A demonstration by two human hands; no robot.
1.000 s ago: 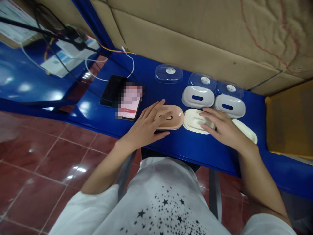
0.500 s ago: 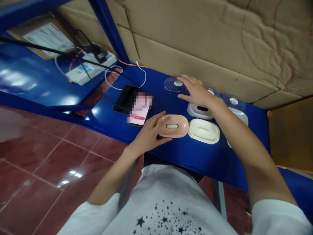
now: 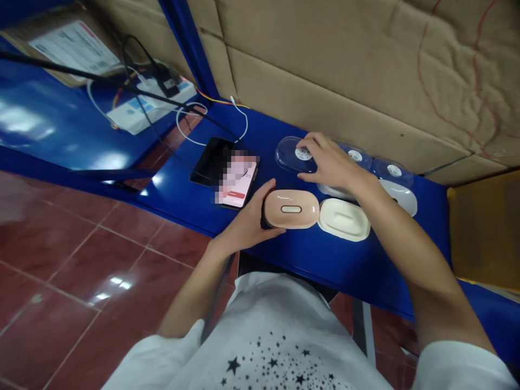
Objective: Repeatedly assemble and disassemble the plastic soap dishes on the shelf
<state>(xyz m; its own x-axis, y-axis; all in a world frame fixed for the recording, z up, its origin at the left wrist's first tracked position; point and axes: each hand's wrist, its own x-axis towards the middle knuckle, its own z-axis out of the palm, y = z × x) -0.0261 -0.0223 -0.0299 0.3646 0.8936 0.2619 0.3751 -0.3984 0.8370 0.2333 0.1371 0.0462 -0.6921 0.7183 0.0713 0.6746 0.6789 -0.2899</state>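
Observation:
My left hand point(image 3: 252, 219) is curled around the left end of an oval peach-coloured case point(image 3: 303, 214) with a small slot-shaped inset on top, thumb on the near side. At the back of the blue shelf, my right hand point(image 3: 329, 162) grips a clear plastic oval cover point(image 3: 289, 156) bearing a round white sticker; the fingertips rest by the sticker. Touching the peach case on its right lies a cream oval lid or tray point(image 3: 344, 219) with a raised middle. Partly hidden under my right hand and forearm is a white oval piece point(image 3: 331, 190).
Two more clear covers with stickers point(image 3: 355, 156) point(image 3: 394, 170) lie along the cardboard point(image 3: 304, 81), near another white piece point(image 3: 402, 197). Left of the case are a phone point(image 3: 239, 184) and a black device point(image 3: 209, 160). A power strip point(image 3: 146, 108) with cables sits farther left.
My right hand has come down and closed on the clear cover, which has shifted slightly toward me. My left hand's fingers have moved from the peach case's top to its left end.

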